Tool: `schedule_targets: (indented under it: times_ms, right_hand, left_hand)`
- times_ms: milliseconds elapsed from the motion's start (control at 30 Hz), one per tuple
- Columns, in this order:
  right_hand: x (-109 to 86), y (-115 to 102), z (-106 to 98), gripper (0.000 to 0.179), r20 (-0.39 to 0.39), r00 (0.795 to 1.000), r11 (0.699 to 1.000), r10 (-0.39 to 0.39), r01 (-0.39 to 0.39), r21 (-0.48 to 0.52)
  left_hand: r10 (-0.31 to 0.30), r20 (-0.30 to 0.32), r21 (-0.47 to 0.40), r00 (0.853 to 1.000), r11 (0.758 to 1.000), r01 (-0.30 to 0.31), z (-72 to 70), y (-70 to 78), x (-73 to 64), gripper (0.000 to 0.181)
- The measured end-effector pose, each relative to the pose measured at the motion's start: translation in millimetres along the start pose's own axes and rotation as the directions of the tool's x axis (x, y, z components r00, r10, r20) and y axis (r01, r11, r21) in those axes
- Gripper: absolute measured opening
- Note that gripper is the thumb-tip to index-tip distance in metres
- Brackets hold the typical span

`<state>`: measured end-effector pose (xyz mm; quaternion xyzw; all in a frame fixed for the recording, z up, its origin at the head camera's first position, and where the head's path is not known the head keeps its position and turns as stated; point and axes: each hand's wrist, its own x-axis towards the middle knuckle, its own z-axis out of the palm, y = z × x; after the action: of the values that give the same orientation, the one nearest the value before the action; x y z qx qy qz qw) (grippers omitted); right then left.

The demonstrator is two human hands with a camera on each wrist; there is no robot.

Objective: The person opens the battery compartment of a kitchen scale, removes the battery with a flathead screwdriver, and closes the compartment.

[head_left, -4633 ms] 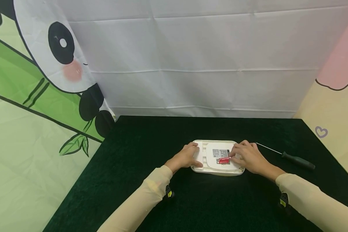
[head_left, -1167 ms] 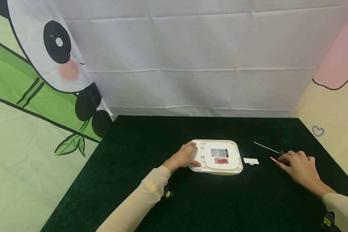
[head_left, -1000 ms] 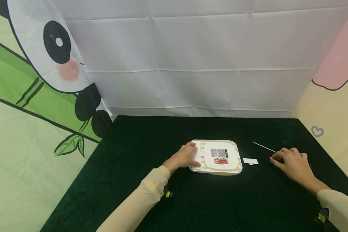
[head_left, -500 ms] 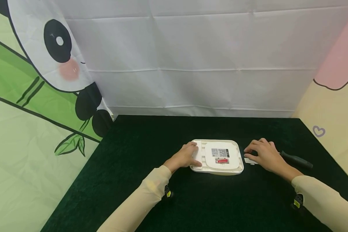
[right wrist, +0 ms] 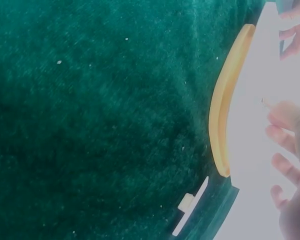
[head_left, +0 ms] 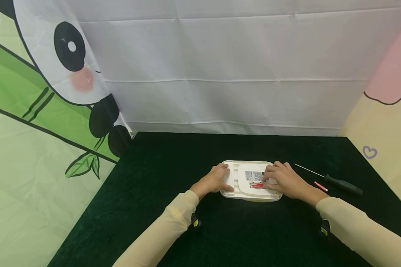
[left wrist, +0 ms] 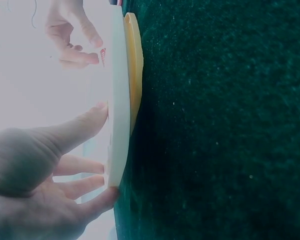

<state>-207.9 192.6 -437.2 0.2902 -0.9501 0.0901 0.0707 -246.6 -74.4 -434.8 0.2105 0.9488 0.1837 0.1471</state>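
A white rounded plastic device lies with its labelled underside up and an opened battery compartment. A red battery shows at that compartment, one end tipped up in the left wrist view. My right hand is over the device's right half, thumb and fingertips pinching at the battery's end. At the device's left end, my left hand grips it with thumb and fingers spread across. The left wrist view shows that thumb pressing near the edge. A yellowish part lies under the device.
A second red battery lies right of my right wrist, beside a screwdriver with a dark handle. A small white battery cover with a tab lies near the device, hidden in the head view. Dark green cloth covers the table.
A red battery was carried out to the right and now lies by the screwdriver. My right hand came back left past the battery cover to the compartment. My left hand stayed.
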Motion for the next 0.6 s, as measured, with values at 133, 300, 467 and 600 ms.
schedule_targets:
  times_ms: [133, 300, 467, 600]
  right_hand:
    - [1.7, -1.2, 1.9, 0.012, 0.008, 0.999, 0.999, -0.036, 0.036, -0.011]
    - [3.4, -3.3, 1.7, 0.009, 0.012, 0.998, 0.997, -0.059, 0.059, -0.044]
    - [7.1, -6.4, 1.0, 0.006, 0.042, 0.997, 0.997, -0.067, 0.069, -0.046]
    - [9.0, -7.5, 1.4, 0.007, 0.070, 0.996, 0.998, -0.062, 0.063, -0.021]
  left_hand:
    - [-0.003, -0.002, -0.003, 1.000, 1.000, 0.003, -0.1, 0.5, -0.4, 0.065]
    - [-0.004, 0.000, -0.004, 1.000, 1.000, 0.004, -1.3, 0.6, 0.0, 0.066]
    - [-0.007, 0.004, -0.012, 1.000, 1.000, 0.008, -1.6, 0.6, -0.7, 0.065]
    - [-0.006, 0.005, -0.022, 1.000, 1.000, 0.006, -1.3, 0.7, -2.2, 0.065]
